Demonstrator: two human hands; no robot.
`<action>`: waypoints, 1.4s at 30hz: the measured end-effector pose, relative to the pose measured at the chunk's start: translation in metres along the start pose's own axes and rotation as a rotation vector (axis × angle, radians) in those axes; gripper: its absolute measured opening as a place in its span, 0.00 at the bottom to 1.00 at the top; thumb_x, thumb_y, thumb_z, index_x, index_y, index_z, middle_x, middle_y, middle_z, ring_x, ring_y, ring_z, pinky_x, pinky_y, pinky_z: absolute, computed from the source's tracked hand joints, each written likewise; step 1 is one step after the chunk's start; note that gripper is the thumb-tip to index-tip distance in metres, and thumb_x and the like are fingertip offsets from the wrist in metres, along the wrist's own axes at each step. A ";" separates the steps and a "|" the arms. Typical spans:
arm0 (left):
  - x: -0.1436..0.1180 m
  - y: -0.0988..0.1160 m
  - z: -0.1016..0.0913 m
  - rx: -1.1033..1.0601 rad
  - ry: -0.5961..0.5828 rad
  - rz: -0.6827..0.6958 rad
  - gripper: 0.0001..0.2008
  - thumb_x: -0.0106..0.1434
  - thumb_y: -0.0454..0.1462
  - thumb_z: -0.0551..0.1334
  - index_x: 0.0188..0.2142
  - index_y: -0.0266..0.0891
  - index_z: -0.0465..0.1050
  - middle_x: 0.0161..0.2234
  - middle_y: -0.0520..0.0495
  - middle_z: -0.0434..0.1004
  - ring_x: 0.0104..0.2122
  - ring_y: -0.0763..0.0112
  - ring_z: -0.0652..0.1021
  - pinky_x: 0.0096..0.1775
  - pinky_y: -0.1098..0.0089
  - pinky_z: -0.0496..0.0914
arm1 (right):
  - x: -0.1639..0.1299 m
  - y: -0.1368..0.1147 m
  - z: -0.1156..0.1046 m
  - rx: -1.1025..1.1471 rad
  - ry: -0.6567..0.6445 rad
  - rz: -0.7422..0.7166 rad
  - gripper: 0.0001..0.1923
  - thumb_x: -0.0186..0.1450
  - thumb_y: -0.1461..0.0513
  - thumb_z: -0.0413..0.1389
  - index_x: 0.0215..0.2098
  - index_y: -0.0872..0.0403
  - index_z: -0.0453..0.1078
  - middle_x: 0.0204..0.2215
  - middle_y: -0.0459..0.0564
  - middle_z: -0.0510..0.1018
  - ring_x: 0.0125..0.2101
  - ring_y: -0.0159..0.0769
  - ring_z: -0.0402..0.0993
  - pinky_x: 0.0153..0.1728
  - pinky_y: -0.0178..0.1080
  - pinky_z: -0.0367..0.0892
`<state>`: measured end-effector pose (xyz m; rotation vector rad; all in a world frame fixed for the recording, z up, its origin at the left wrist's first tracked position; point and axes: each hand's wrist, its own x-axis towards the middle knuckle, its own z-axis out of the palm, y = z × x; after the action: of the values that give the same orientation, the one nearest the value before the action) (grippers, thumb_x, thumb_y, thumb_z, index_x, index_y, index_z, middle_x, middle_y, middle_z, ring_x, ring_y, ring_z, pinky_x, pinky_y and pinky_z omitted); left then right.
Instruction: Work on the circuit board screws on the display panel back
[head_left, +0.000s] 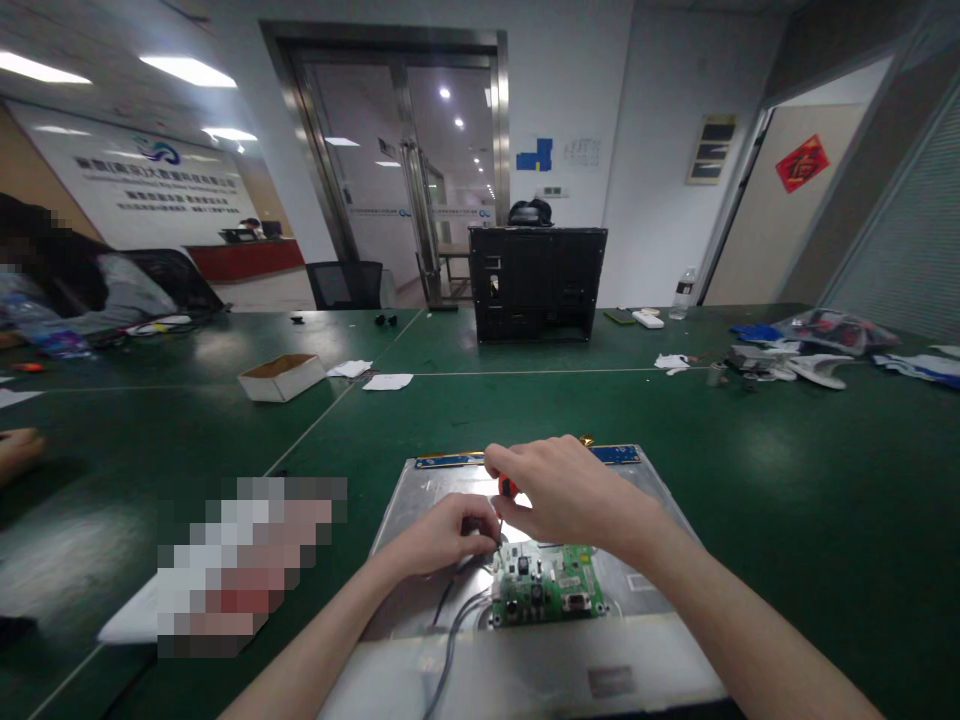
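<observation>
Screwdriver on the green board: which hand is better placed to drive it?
Right, likely. The right hand grips the orange-handled screwdriver above the green board; the left hand pinches near its tip.

Both my forearms enter from below and converge at centre. My left hand [442, 535] lies low, palm down, fingers curled with the tips pinched together. My right hand [559, 490] sits just above and beside it, wrist raised, fingers bent downward in a closed grip.
</observation>
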<state>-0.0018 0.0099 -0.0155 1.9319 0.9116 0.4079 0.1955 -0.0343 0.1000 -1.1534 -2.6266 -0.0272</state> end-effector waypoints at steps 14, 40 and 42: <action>0.000 0.000 0.000 -0.012 0.008 0.000 0.05 0.50 0.30 0.62 0.28 0.37 0.74 0.27 0.53 0.75 0.28 0.70 0.73 0.34 0.72 0.68 | 0.000 0.001 0.001 0.032 -0.002 -0.001 0.07 0.64 0.61 0.53 0.39 0.54 0.64 0.29 0.46 0.78 0.24 0.31 0.68 0.21 0.35 0.44; -0.001 -0.003 0.000 -0.018 0.000 -0.011 0.05 0.51 0.30 0.62 0.30 0.37 0.75 0.27 0.53 0.76 0.29 0.70 0.74 0.34 0.72 0.68 | 0.001 -0.001 0.001 0.000 -0.012 0.028 0.06 0.64 0.62 0.52 0.40 0.54 0.65 0.31 0.47 0.79 0.25 0.31 0.69 0.21 0.37 0.43; -0.001 -0.005 0.000 -0.026 -0.004 -0.005 0.05 0.51 0.30 0.62 0.30 0.37 0.74 0.27 0.54 0.75 0.29 0.70 0.74 0.34 0.72 0.68 | 0.000 -0.002 0.000 0.030 -0.013 0.026 0.07 0.62 0.63 0.52 0.40 0.55 0.64 0.32 0.48 0.79 0.25 0.31 0.69 0.21 0.36 0.44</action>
<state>-0.0045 0.0101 -0.0197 1.9056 0.9036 0.4112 0.1939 -0.0354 0.1004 -1.1815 -2.6143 0.0248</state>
